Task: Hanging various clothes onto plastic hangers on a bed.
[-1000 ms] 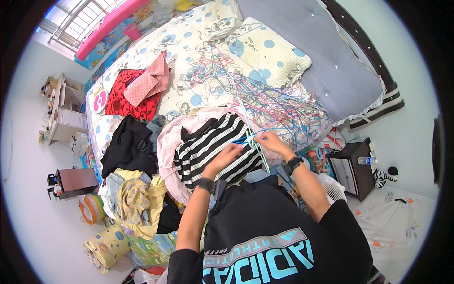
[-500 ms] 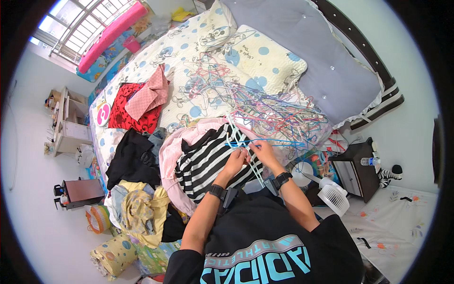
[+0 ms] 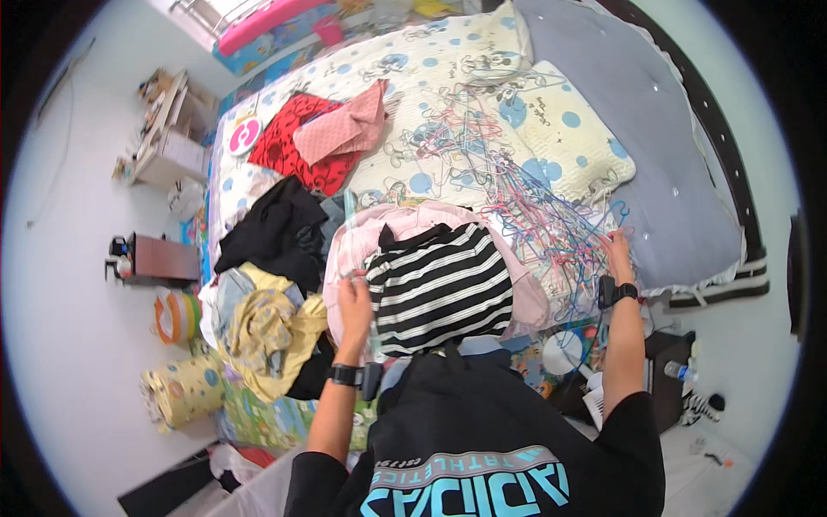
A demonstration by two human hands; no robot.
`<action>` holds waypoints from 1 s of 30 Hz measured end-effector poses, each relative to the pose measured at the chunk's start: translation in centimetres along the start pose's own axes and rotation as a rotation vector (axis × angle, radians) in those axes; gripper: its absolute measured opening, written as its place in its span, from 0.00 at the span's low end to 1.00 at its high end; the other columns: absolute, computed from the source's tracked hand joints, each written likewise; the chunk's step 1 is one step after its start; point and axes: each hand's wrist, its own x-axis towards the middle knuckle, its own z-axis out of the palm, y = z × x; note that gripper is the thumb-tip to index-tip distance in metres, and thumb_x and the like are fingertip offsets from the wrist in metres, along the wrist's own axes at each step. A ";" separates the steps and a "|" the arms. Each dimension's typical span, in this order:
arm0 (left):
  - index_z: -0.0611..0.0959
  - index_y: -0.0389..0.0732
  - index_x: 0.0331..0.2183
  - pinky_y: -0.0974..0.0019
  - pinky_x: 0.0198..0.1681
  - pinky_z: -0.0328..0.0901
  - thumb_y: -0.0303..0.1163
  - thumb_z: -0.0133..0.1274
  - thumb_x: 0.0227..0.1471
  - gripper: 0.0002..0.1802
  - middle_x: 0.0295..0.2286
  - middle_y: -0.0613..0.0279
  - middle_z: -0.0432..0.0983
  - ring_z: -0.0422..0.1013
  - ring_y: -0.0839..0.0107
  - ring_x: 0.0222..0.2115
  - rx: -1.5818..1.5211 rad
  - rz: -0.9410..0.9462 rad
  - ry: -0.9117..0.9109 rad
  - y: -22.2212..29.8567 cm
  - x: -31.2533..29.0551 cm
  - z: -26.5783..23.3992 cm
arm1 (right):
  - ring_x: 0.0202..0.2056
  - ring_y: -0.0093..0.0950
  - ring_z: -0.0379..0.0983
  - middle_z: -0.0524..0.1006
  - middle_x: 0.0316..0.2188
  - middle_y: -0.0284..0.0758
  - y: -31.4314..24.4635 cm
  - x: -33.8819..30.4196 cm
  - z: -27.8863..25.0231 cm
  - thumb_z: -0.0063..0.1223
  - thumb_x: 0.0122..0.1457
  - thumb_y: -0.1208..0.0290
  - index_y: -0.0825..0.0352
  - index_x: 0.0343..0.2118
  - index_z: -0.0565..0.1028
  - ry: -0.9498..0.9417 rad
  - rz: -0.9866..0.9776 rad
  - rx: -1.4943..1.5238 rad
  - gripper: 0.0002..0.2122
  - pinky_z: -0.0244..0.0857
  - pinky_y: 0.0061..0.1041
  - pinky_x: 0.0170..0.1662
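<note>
Presently we note the black-and-white striped top laid out on a pink garment, no hanger showing in it yet, left hand gripping a pale hanger, right hand at the tangled hangers, grip unclear.

Pale hanger, blurred, held upright in left hand, just beside left edge of striped shirt. Right hand placed at near right edge of hanger pile; whether one is gripped there cannot be told. Striped shirt laid flat over pink garment on bed. Black clothes and yellow clothes heaped to the left. Red cloth partly covered by pink cloth farther back. Pillow set behind hanger pile.
</note>
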 end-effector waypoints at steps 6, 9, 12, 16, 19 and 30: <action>0.74 0.35 0.41 0.72 0.25 0.57 0.28 0.44 0.57 0.11 0.21 0.67 0.66 0.60 0.80 0.21 0.013 -0.265 0.088 -7.4 -4.2 -9.0 | 0.48 0.53 0.68 0.71 0.45 0.60 4.7 0.8 7.3 0.41 0.62 0.53 0.77 0.49 0.65 -0.193 -0.208 -1.016 0.26 0.62 0.43 0.49; 0.75 0.35 0.41 0.73 0.24 0.56 0.29 0.44 0.58 0.11 0.20 0.69 0.66 0.59 0.81 0.20 0.040 -0.349 0.245 -10.0 -7.9 -12.4 | 0.45 0.52 0.71 0.74 0.39 0.60 7.1 -5.5 14.1 0.50 0.54 0.60 0.79 0.45 0.68 -0.327 -0.294 -1.226 0.24 0.64 0.43 0.48; 0.78 0.33 0.37 0.71 0.24 0.57 0.31 0.44 0.58 0.12 0.18 0.68 0.67 0.61 0.80 0.20 0.075 -0.416 0.337 -11.4 -13.2 -16.9 | 0.41 0.47 0.75 0.77 0.35 0.57 5.9 -12.7 21.4 0.51 0.52 0.61 0.77 0.33 0.77 -0.514 -0.235 -1.660 0.19 0.68 0.44 0.45; 0.80 0.34 0.33 0.66 0.29 0.64 0.34 0.48 0.56 0.13 0.21 0.57 0.75 0.70 0.73 0.24 0.106 -0.276 0.275 -9.5 -14.1 -17.0 | 0.27 0.41 0.79 0.79 0.28 0.52 4.6 -10.1 18.7 0.50 0.50 0.67 0.78 0.33 0.76 -0.972 -0.181 -1.945 0.16 0.72 0.38 0.33; 0.81 0.36 0.34 0.64 0.29 0.66 0.36 0.52 0.54 0.12 0.23 0.49 0.75 0.72 0.58 0.22 0.167 -0.355 0.171 -7.3 -13.7 -17.8 | 0.31 0.40 0.78 0.80 0.27 0.43 2.3 -11.8 21.0 0.53 0.54 0.58 0.72 0.30 0.78 -0.994 0.324 -1.578 0.17 0.71 0.34 0.36; 0.82 0.43 0.34 0.58 0.34 0.63 0.36 0.54 0.50 0.10 0.26 0.57 0.69 0.69 0.58 0.31 0.126 0.356 -0.202 -3.0 -4.2 -12.6 | 0.39 0.35 0.73 0.73 0.41 0.44 -6.4 -41.7 40.3 0.59 0.54 0.65 0.68 0.60 0.56 -1.603 -0.496 -0.772 0.34 0.66 0.30 0.43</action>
